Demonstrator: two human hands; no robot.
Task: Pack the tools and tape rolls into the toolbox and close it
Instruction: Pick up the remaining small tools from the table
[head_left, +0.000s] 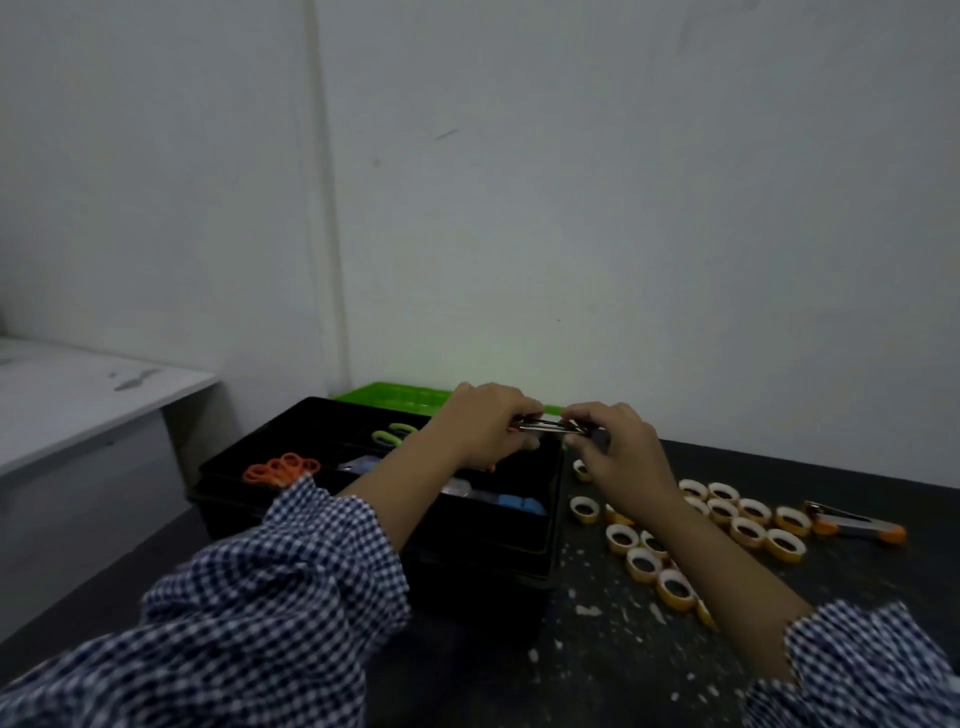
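Observation:
A black toolbox (524, 553) stands open on the dark table, its green lid (395, 397) tipped back against the wall. Inside its tray lie orange scissors (283, 467), green-handled scissors (392, 434) and a blue item (519, 503). Above the box's right edge, my left hand (483, 426) and my right hand (613, 447) each pinch one end of a small metal tool (545, 427). Several tape rolls (722, 525) with white rims lie on the table right of the box.
A metal tool with orange grips (857, 522) lies at the far right of the table. White scraps (587, 610) litter the dark tabletop in front. A white desk (78, 400) stands to the left, and a plain wall rises behind.

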